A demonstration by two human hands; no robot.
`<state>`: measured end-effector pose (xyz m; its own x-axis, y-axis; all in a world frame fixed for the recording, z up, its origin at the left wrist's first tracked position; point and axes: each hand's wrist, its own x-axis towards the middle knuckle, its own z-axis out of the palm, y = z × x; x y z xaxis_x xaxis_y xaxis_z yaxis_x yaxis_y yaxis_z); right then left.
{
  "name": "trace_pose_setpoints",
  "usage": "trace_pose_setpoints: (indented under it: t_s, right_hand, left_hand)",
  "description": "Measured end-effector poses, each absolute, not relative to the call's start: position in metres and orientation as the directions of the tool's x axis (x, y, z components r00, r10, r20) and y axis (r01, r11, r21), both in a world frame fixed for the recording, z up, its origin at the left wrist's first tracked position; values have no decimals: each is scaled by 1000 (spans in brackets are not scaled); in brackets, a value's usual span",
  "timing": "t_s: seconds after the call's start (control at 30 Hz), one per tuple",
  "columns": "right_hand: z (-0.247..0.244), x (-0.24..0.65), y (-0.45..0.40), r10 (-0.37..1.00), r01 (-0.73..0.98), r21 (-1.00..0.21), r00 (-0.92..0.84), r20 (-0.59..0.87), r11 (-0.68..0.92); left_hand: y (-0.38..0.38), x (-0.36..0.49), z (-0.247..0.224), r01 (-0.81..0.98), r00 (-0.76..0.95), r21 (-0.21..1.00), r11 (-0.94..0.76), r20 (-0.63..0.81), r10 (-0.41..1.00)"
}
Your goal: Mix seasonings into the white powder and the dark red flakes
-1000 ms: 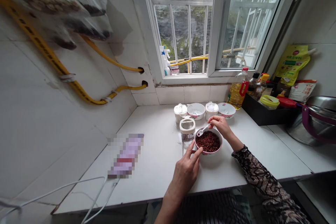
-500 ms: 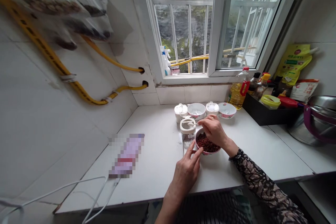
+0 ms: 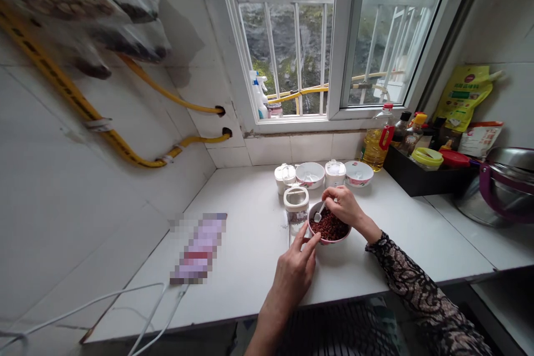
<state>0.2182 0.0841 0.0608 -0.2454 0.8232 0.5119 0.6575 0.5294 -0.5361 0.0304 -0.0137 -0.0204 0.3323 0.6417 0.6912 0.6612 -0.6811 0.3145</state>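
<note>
My right hand (image 3: 344, 207) pinches a small white spoon (image 3: 319, 213), whose scoop end is down at the reddish-brown peppercorn-like grains (image 3: 332, 227). The grains fill a bowl (image 3: 332, 242) with a pink-patterned outside. At the bowl's near left side, the thumb and fingers of my left hand (image 3: 295, 268) grip its rim. Just left of the bowl stands a clear seasoning jar (image 3: 296, 208) with a cream-coloured frame and its top open.
Behind stand two white lidded jars (image 3: 285, 177) (image 3: 335, 172) and two flowered bowls (image 3: 310, 176) (image 3: 359, 174). An oil bottle (image 3: 376, 142), a black condiment box (image 3: 421, 178) and a metal pot (image 3: 496, 194) are at right. A pixelated purple object (image 3: 200, 250) with a white cable lies left.
The spoon has moved from above the open jar down and right to the grains in the bowl, held by my right hand. My left hand stays at the bowl.
</note>
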Motion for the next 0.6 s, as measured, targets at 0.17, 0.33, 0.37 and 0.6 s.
trace_pose_setpoints:
  t_s: [0.17,0.33,0.37,0.6]
  right_hand:
    - [61,218,84,921,538,-748,-200,335,389]
    - [59,220,89,958,469,-836,-110,265,285]
    - [59,221,90,960,466,-841,-98,261,276]
    - [60,223,91,956,490,-824,-78,282,283]
  left_hand:
    - [-13,30,-20,657,333,316,-684,693,639]
    - [-13,31,-20,655,331,320,-685,694,640]
    - [-13,31,-20,654,331,320,-685,694,640]
    - [-14,31,-21,654,327,320,-685,697,638]
